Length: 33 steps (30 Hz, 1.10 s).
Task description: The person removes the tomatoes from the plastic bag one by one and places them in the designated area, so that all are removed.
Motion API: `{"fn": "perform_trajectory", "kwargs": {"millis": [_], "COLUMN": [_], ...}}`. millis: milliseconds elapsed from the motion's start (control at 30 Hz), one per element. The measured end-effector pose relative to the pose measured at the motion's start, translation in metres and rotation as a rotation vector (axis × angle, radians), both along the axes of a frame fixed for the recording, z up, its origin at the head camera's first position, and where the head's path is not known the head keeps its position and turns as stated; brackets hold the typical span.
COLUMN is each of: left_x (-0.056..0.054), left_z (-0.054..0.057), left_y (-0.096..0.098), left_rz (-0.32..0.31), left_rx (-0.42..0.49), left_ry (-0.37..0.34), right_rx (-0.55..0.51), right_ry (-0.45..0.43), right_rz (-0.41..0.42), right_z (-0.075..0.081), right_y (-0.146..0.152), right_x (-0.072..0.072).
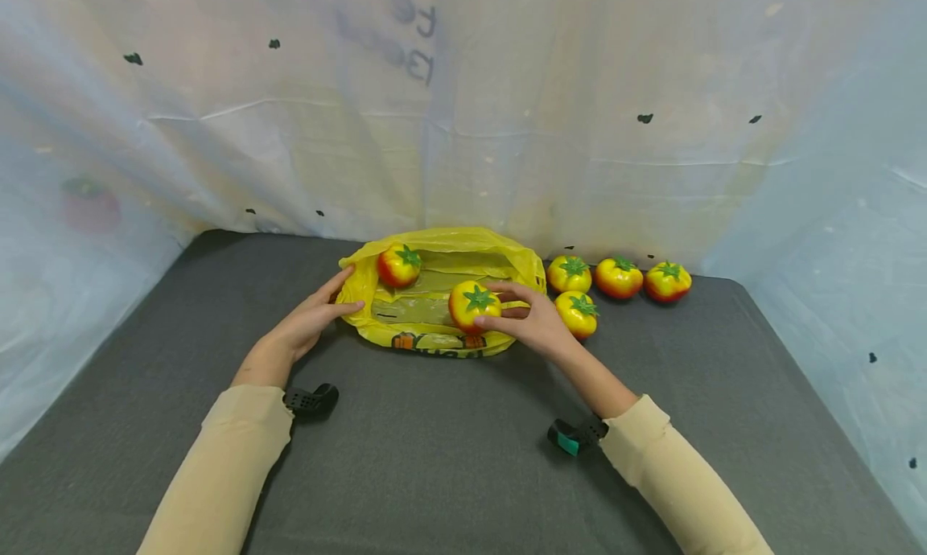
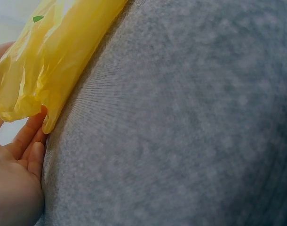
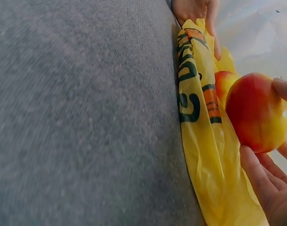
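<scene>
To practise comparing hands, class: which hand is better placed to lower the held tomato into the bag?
Probably the right hand: it grips the tomato at the mouth of the bag. The left hand touches the bag's left side, holding no tomato.

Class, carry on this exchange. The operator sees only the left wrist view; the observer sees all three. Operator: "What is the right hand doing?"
Observer: The right hand is holding a red-and-yellow tomato.

Operator: Is anything inside the yellow bag?

Observer: Yes, a second tomato lies in its left end, as the head view shows.

Operator: Are there any outside it?

Observer: Four more tomatoes rest on the grey surface, off to the right of the bag.
</scene>
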<state>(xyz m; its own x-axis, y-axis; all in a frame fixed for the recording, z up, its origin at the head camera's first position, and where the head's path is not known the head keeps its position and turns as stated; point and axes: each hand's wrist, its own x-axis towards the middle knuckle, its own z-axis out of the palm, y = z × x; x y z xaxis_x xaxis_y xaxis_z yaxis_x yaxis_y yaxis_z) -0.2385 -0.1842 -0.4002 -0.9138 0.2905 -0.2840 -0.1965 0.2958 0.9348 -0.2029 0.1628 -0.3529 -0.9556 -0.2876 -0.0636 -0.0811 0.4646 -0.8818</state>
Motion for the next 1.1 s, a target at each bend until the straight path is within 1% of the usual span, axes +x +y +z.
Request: {"fn": "perform_trajectory", "kwargs": {"millis": [167,467,733,967,1100], "left_x": [0.001,0.002,0.002,0.000,0.000], "left_z": [0.001,0.002,0.001,0.000,0.000], "left_y": [0.000,0.001,0.001,0.001,0.001], "left_rz": [-0.002,-0.002,-0.003,-0.006,-0.003], "left_rx": [0.003,-0.001,0.001,0.002,-0.003], "left_ry": [0.002,0.001,0.001,0.002,0.001], "right_rx": [-0.019,-0.003,0.014,0.049,0.053], "right_ry": [-0.003,-0.011,0.002,0.021,0.028], "right_rz": [-0.006,-0.027,-0.049,-0.111,-0.131], "right_z": [0.001,0.002,0.008,0.012,0.014], "right_y": [0.008,0.020,0.034,0.049,0.057], "right_x": [0.003,0.006,0.011,0.015,0.016]}}
